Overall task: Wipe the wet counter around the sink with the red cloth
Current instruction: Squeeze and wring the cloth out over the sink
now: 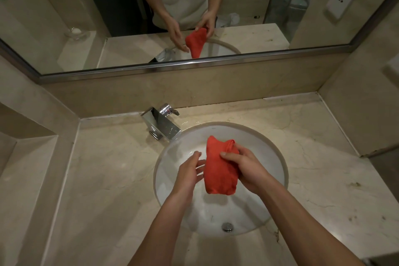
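Right now: right hand (248, 168) gripping bunched red cloth (220, 166) over sink (278, 157); left hand (190, 170) open beside it, holding nothing; counter (323, 136) bare rightward.

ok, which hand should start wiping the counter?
Right, probably. The right hand already grips the red cloth over the sink. The left hand is open beside the cloth, holding nothing, so it would need a handover first.
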Action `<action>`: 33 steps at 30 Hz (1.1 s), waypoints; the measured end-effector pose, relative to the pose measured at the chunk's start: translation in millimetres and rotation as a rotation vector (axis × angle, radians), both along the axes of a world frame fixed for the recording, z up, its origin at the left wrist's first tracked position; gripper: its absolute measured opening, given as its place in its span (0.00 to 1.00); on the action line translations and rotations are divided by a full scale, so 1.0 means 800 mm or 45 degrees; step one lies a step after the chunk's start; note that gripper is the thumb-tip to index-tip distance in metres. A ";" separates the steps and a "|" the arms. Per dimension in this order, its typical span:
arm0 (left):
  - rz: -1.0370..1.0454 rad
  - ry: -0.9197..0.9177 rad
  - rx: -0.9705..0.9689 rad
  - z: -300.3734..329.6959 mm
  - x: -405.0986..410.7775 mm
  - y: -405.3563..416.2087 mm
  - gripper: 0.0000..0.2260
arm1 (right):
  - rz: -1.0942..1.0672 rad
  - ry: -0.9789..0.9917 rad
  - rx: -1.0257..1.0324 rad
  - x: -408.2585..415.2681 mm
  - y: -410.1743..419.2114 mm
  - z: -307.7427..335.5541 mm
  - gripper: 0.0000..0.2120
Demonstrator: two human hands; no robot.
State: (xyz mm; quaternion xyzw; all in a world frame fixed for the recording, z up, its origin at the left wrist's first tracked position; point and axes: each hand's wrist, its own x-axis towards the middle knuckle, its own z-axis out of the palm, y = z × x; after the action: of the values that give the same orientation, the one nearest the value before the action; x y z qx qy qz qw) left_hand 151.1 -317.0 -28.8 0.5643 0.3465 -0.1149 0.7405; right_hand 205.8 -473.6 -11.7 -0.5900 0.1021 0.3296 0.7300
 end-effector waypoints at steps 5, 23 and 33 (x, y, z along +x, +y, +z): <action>-0.178 -0.093 -0.257 0.012 -0.004 -0.002 0.18 | 0.160 -0.003 0.115 -0.005 0.003 -0.002 0.22; -0.023 -0.108 -0.677 -0.004 -0.018 0.023 0.23 | 0.119 -0.109 0.013 -0.018 0.011 0.006 0.14; -0.167 -0.209 -0.692 -0.003 -0.025 0.023 0.19 | -0.104 -0.415 -0.516 -0.016 0.009 -0.008 0.11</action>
State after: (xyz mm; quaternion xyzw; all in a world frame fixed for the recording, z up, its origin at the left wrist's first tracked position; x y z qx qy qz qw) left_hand 131.0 -298.8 -31.3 0.3739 0.2047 -0.2053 0.8810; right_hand 192.9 -466.2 -18.4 -0.7648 0.0709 0.1734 0.6165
